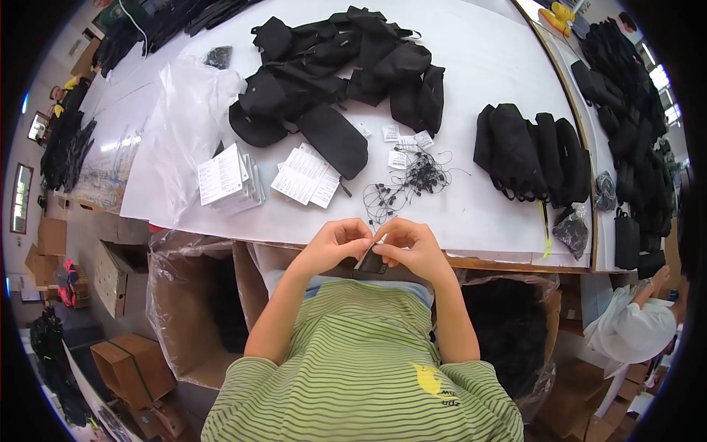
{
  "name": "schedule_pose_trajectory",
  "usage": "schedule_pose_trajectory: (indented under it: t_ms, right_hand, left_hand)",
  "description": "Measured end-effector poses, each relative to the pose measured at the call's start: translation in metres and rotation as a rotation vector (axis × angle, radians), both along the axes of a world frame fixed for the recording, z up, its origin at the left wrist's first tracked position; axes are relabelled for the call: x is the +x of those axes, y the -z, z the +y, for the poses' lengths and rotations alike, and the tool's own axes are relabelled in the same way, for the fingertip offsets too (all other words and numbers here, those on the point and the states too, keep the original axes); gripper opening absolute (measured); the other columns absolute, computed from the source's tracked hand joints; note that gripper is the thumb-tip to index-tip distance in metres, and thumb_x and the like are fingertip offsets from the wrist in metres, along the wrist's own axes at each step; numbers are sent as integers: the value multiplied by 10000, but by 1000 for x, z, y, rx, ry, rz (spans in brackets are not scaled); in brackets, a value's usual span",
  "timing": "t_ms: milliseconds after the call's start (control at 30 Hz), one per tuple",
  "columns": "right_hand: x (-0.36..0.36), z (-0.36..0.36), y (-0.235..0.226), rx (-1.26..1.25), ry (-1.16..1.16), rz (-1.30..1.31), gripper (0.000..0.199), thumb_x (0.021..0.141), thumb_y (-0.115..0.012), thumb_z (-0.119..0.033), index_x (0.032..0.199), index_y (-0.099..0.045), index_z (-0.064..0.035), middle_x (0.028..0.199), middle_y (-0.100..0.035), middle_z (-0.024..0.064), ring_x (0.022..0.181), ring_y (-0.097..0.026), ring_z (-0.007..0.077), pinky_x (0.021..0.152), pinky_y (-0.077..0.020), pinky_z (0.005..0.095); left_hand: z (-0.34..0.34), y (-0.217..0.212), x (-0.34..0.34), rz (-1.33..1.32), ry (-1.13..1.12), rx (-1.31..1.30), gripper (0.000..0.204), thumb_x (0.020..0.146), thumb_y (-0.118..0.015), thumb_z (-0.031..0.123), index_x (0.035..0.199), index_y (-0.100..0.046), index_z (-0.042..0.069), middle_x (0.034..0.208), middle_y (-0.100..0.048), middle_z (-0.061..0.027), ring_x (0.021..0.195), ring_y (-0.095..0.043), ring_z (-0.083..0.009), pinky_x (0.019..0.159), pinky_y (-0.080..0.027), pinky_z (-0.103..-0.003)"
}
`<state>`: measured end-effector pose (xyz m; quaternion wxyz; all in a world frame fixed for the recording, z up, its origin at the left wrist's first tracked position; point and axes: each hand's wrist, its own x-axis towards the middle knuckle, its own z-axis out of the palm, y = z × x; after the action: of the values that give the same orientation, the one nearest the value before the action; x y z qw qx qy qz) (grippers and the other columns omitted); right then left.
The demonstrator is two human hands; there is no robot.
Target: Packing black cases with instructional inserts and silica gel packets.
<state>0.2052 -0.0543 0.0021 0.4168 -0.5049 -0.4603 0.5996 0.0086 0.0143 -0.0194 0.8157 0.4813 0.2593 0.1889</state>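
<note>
At the table's near edge my left hand (337,244) and my right hand (409,247) meet, fingertips pinched together. Between them is a small dark flat piece (372,261), mostly covered by the fingers, its kind unclear. Just beyond my hands lies a tangle of thin black tag strings (423,175). Small white labels (398,159) lie beside it. To the left are a spread of printed white cards (302,177) and a thicker card stack (224,179). A heap of black fabric pouches (331,77) covers the table's far middle.
A row of black pouches (530,155) lies to the right, near a clear bag of small dark items (571,234). Crumpled clear plastic (184,125) lies at left. Lined cardboard boxes (195,302) stand under the table edge. Another person (633,324) is at far right.
</note>
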Motion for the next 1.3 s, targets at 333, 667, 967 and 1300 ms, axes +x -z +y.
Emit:
schedule_pose_trajectory:
  t_ms: [333, 667, 967, 1300]
  right_hand:
    - [11, 5, 22, -135, 18, 195, 133, 880, -665, -153, 853, -600, -40, 645, -580, -7, 555, -533, 44, 464, -397, 186]
    - [25, -17, 13, -117, 176, 165, 136, 865, -680, -144, 826, -599, -42, 623, -554, -16, 521, -481, 34, 446, -349, 185]
    - [36, -36, -1, -236, -116, 46, 107, 801, -738, -118, 821, -702, -19, 627, -606, -12, 506, -482, 27, 433, -337, 186]
    - [48, -52, 2, -267, -65, -242, 134, 775, -752, -166, 821, -734, -41, 559, -537, -46, 512, -413, 21, 475, -312, 207]
  left_hand:
    - [31, 6, 28, 196, -357, 540, 190, 823, -694, 131, 919, -604, -7, 876, -624, -65, 780, -588, -141, 696, -473, -274]
    - [102, -13, 43, 520, -771, 1447, 310, 732, -715, 137, 1001, -634, 6, 924, -658, -132, 855, -614, -289, 782, -480, -357]
    - [117, 10, 18, 656, -500, 1163, 291, 826, -662, 186, 1067, -560, 58, 967, -648, -117, 893, -573, -253, 826, -429, -334]
    - [-2, 26, 29, 415, 75, 1378, 385, 686, -657, 4, 1008, -674, 214, 1239, -539, -8, 1151, -420, -295, 965, -341, -406]
